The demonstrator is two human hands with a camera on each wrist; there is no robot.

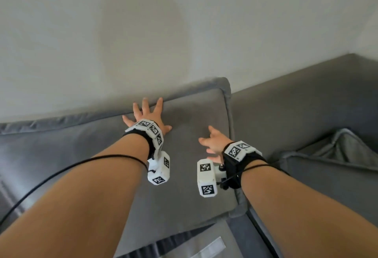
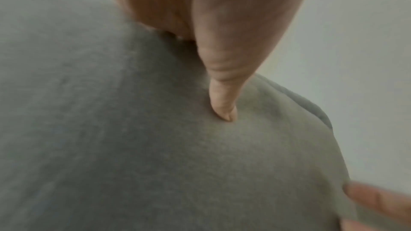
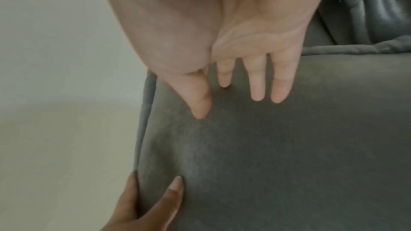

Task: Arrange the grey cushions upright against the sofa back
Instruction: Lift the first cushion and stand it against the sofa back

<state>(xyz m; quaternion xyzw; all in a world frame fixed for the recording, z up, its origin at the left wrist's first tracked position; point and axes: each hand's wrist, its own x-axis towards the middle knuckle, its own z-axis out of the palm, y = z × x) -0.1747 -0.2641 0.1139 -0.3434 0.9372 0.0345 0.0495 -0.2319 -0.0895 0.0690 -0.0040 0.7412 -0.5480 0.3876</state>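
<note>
A large grey cushion (image 1: 194, 114) stands leaning against the sofa back under the wall. My left hand (image 1: 147, 114) lies flat on its upper face with fingers spread, fingertips at the top seam. In the left wrist view the thumb (image 2: 222, 85) dents the grey cushion fabric (image 2: 111, 129). My right hand (image 1: 212, 143) is at the cushion's right part, fingers straight and loosely apart. In the right wrist view these fingers (image 3: 258, 80) lie close over the cushion face (image 3: 289, 147); contact is unclear. Another grey cushion (image 1: 331, 159) lies slumped on the seat to the right.
A pale wall (image 1: 143, 32) rises behind the sofa. The sofa's grey back section (image 1: 296, 98) runs off to the right. A further grey cushion (image 1: 51, 145) sits to the left. A glossy dark seat surface (image 3: 378, 6) shows behind the right hand.
</note>
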